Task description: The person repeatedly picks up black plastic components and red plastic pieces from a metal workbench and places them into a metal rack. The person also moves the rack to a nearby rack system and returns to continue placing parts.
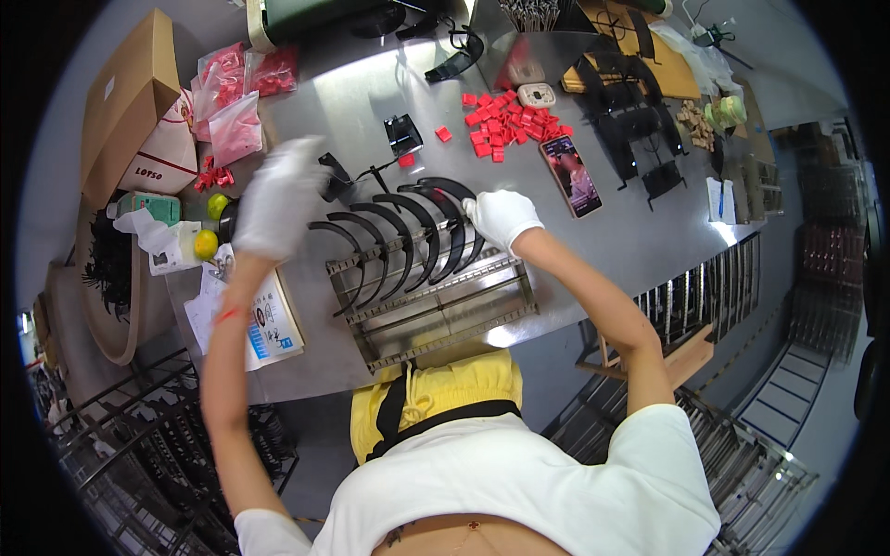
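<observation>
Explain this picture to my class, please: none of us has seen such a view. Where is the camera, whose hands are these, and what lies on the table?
The camera sits on a person's head and looks down, so the arms come in from the bottom edge. Its wide lens bends straight lines near the rim. There is no machine here, only two hands in white gloves.

The left hand is blurred above the table; what it holds, if anything, I cannot tell. The right hand touches the top of a curved black piece. Several such pieces stand in a row in a metal rack on the grey metal table.

Farther back lie a heap of small red blocks, a phone, bags of red parts and a cardboard box. At the left are two small yellow-green round things.
</observation>
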Motion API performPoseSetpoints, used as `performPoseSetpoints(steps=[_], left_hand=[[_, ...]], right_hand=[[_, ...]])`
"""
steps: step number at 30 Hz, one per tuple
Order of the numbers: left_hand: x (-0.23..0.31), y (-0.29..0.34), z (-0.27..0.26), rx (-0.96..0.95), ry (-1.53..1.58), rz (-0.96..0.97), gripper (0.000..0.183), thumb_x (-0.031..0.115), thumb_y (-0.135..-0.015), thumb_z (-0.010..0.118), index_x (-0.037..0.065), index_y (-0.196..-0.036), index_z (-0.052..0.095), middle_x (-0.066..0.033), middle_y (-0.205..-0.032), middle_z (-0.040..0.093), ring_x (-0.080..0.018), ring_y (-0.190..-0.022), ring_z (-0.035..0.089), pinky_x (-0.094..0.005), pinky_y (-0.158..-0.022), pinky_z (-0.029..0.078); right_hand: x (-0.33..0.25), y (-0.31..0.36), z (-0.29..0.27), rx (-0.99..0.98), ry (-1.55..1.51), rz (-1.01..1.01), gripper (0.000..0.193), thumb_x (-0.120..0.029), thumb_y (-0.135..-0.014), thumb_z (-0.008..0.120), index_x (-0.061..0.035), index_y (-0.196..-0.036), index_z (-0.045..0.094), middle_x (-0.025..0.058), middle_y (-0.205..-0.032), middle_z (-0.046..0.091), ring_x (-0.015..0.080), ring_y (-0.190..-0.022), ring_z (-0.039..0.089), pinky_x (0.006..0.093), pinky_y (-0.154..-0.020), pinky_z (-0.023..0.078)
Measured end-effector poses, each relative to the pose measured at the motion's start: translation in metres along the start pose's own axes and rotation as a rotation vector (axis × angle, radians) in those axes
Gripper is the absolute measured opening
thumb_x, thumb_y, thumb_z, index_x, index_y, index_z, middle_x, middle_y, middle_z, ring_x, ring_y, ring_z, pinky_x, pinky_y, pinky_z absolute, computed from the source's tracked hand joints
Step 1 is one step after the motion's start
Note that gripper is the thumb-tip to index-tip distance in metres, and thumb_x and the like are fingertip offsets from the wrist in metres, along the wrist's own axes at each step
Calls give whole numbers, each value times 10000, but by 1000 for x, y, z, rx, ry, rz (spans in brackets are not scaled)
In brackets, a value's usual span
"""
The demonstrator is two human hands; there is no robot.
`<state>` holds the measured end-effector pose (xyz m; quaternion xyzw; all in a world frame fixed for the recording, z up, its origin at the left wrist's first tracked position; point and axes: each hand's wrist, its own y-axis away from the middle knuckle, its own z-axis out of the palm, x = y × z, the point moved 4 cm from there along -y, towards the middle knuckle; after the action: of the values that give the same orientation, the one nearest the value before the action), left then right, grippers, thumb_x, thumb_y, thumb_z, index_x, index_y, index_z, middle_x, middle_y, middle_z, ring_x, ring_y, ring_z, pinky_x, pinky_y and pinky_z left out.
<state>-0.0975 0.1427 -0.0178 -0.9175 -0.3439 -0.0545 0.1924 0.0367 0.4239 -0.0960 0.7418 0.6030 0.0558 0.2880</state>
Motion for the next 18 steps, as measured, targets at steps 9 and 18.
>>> performPoseSetpoints(steps=[9, 18], left_hand=[[15, -93, 120, -691, -215, -267, 216, 148, -867, 563, 91, -949, 755, -204, -1052, 691, -363, -1011, 674, -432, -842, 554], [120, -103, 11, 69, 1517, -865, 253, 206, -1026, 477, 32, -1064, 657, 1, -809, 642, -41, -604, 517, -181, -514, 437]], right_hand=[[23, 38, -49, 415, -307, -24, 359, -402, -941, 602, -104, -1125, 683, 175, -956, 707, 335, -898, 684, 430, -770, 526], [-39, 80, -126, 1059, -109, -604, 405, -126, -687, 757, -179, -1081, 682, 103, -982, 657, 279, -831, 639, 371, -748, 529]])
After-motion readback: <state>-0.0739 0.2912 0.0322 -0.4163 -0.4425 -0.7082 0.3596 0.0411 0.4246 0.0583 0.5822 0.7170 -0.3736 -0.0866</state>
